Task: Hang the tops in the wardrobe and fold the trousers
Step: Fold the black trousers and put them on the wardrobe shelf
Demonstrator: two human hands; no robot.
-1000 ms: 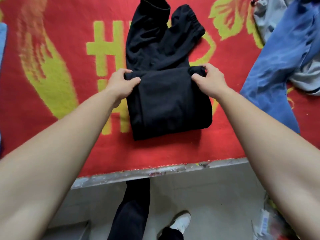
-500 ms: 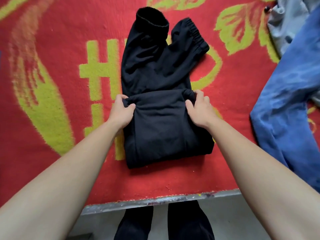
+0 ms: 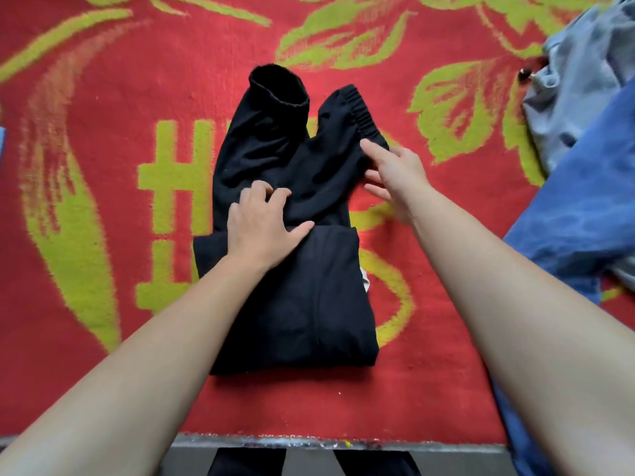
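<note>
Black trousers [image 3: 295, 304] lie on the red and yellow-green blanket [image 3: 103, 201], the near part folded into a thick block, the two cuffed legs stretching away from me. My left hand [image 3: 266, 223] rests flat on the far edge of the folded block, fingers spread, pressing the cloth down. My right hand [image 3: 391, 173] is at the right leg just below its elastic cuff, fingers extended above the cloth and thumb low at its edge; no firm grip shows.
Blue jeans [image 3: 577, 218] and a pale grey-blue garment [image 3: 577, 91] lie at the right side of the blanket. The blanket's near edge meets a grey metal rim [image 3: 343, 444], with my dark trouser legs below it.
Both hands let go of the fold's far corners. The left hand moved onto the fold's edge and flattened; the right hand reached farther out to the right leg. The view shifted forward.
</note>
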